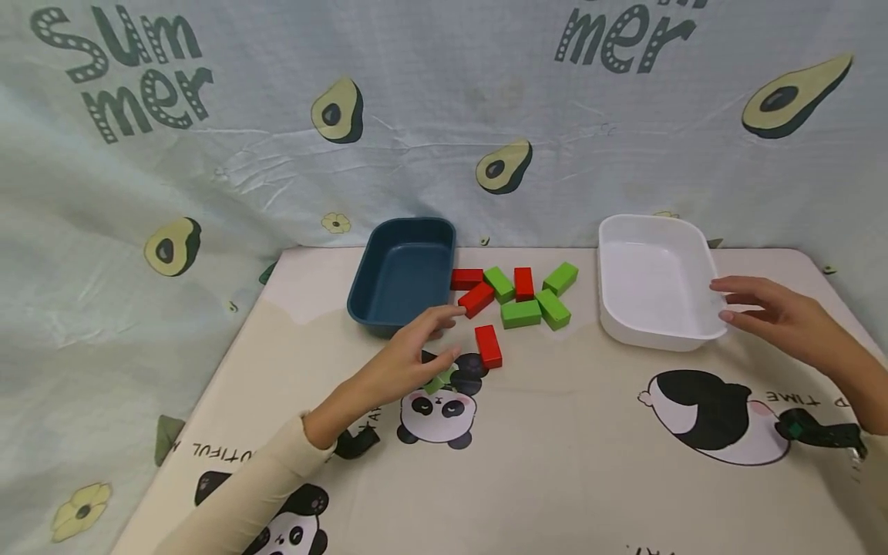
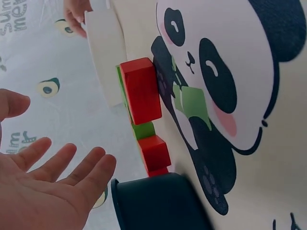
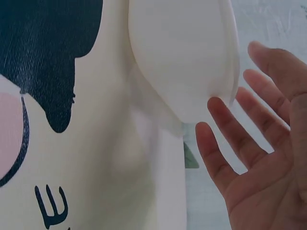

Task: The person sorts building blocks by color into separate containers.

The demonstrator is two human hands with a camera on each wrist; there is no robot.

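Observation:
My left hand (image 1: 405,354) hovers in front of the dark blue bin (image 1: 357,299), its fingers spread and holding nothing. Just right of its fingertips lie a red block (image 1: 489,347) and another red block (image 1: 475,299). Beyond them several red and green blocks, among them a green block (image 1: 521,314), lie loosely grouped between the two bins. On the right, my right hand (image 1: 784,312) is at the right side of the white bin (image 1: 659,277), fingertips right at its rim. In the right wrist view, the fingers of that hand (image 3: 259,158) are spread and relaxed.
The table (image 1: 555,462) is covered by a pale cloth printed with pandas and lettering. Behind it hangs a light curtain (image 1: 416,100) with avocado prints, close to the back of both bins. A dark strap-like piece (image 1: 819,432) shows below the right wrist.

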